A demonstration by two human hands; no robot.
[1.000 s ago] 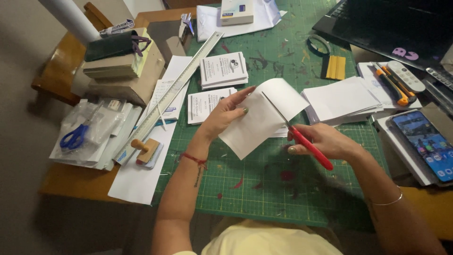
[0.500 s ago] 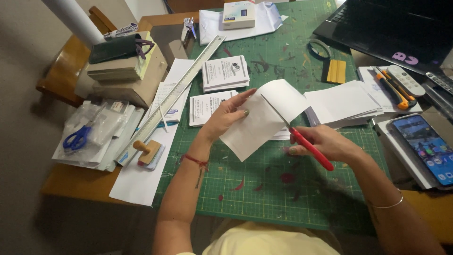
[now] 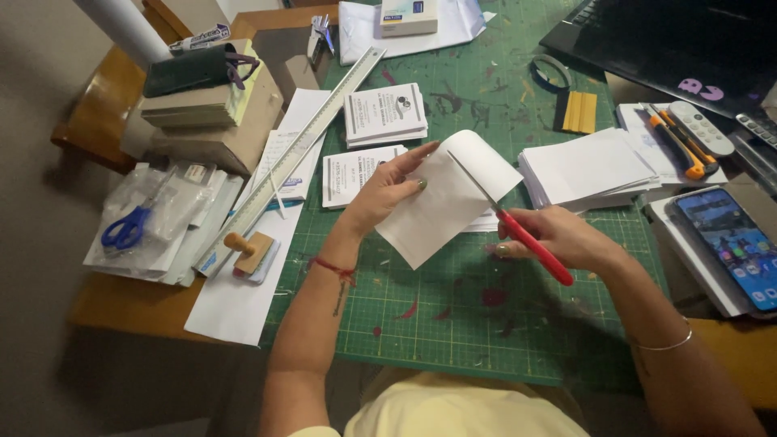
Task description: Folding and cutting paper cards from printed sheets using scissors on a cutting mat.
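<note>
Above the green mat (image 3: 453,324), the left hand (image 3: 388,190) pinched the paper (image 3: 441,206) while the right hand (image 3: 558,235) gripped red scissors (image 3: 518,231) cutting it; keeping the sheet taut probably helped a straight cut.

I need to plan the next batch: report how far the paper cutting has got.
Done: a stack of cut white sheets lies on the green cutting mat. In hand: the left hand holds a white sheet while the right hand works red-handled scissors into its upper part. Left: most of that sheet remains uncut.
</note>
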